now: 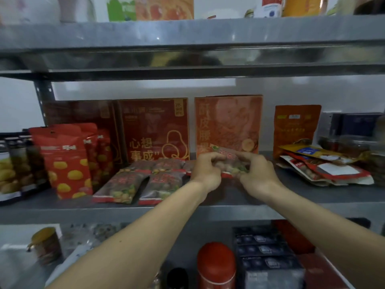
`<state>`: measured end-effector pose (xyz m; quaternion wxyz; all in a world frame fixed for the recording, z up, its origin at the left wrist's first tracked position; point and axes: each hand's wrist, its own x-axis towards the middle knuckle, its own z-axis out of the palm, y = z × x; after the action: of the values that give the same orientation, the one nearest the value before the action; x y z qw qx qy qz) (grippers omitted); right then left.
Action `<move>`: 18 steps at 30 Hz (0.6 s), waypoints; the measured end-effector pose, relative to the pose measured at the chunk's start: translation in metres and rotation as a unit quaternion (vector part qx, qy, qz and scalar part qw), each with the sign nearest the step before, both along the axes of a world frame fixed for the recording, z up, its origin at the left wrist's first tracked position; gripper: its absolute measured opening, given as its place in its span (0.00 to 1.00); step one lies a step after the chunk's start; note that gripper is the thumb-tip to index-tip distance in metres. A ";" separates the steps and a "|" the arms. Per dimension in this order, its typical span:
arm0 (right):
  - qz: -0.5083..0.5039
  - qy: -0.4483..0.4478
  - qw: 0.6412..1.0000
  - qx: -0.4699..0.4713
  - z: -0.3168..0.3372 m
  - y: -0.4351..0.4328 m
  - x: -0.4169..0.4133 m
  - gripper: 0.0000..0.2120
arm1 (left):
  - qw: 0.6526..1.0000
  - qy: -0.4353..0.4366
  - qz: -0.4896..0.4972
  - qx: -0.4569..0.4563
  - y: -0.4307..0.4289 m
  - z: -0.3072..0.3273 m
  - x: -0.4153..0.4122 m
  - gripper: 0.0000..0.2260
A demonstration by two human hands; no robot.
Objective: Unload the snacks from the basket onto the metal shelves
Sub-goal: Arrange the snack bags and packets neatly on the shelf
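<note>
Both my hands reach onto the middle metal shelf (229, 197) and hold one clear snack packet (228, 158) with red ends between them. My left hand (205, 171) grips its left side and my right hand (257, 172) grips its right side, fingers curled round it. The packet is just above the shelf, in front of an orange box (229, 122). Several like packets (143, 180) lie flat in rows to the left of my hands. The basket is out of view.
Red pouches with yellow dots (66, 161) stand at the left, a dark red box (154, 128) behind the packets. A pile of flat pouches (325, 165) lies at the right. Below, a red bottle (216, 265) and dark boxes (268, 257) fill the lower shelf.
</note>
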<state>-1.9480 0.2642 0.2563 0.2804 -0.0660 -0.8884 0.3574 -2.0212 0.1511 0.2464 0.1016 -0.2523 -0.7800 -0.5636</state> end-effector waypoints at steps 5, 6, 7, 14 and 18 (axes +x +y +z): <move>0.010 0.002 1.000 -0.023 -0.015 -0.052 0.011 0.18 | 0.996 0.042 0.013 -0.078 -0.052 -0.013 0.005 0.12; 0.007 -0.004 1.000 -0.022 -0.018 -0.060 0.012 0.18 | 0.994 0.048 0.015 -0.096 -0.062 -0.017 0.004 0.12; 0.006 -0.012 1.000 -0.021 -0.021 -0.067 0.011 0.17 | 0.989 0.062 0.032 -0.131 -0.072 -0.020 0.003 0.13; 0.021 -0.082 0.996 0.005 -0.039 -0.093 0.003 0.13 | 0.887 0.173 0.087 -0.420 -0.118 -0.025 0.021 0.21; 0.029 -0.098 0.994 0.043 -0.034 -0.093 0.008 0.14 | 0.863 0.155 0.072 -0.475 -0.115 -0.028 0.018 0.24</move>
<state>-1.9396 0.1716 0.2222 0.1836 -0.0624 -0.9279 0.3185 -2.0034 0.0357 0.2187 0.1296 -0.2972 -0.9434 -0.0696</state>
